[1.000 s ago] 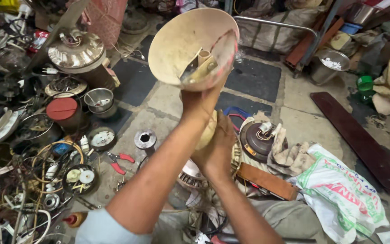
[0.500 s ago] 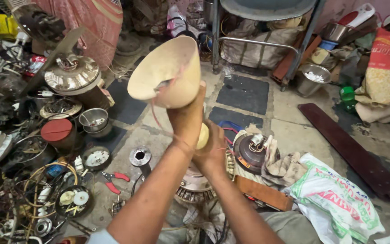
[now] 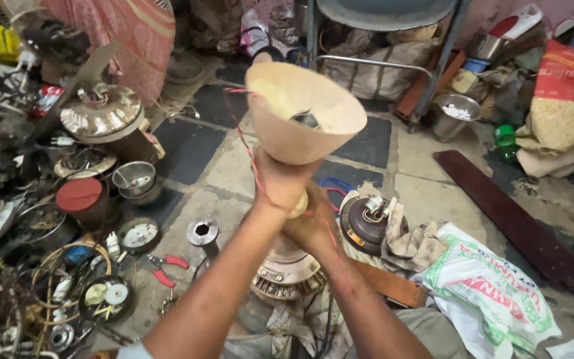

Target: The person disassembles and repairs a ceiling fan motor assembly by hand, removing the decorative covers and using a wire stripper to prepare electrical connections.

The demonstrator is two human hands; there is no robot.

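Observation:
I hold a cream cone-shaped fan cup (image 3: 300,116) up in front of me, its open mouth facing up and to the right. My left hand (image 3: 282,181) grips the narrow base of the cone. Just below it, my right hand (image 3: 315,227) is closed around the cream rod end (image 3: 298,206) under the cone. A thin red wire (image 3: 250,156) runs down from the rim past my left hand. A small metal part shows inside the cup. Beneath my hands a round fan motor (image 3: 287,274) rests on the floor.
A second dark motor (image 3: 361,225) lies on rags to the right, beside a printed sack (image 3: 493,292) and a dark plank (image 3: 519,226). Left are red pliers (image 3: 165,269), metal bowls (image 3: 134,179), a red lid (image 3: 78,194), a ceiling fan body (image 3: 101,110) and scrap. A metal chair (image 3: 380,40) stands behind.
The cone has swung from left of centre toward the right and tilted, its mouth now facing right. Both hands keep their grip.

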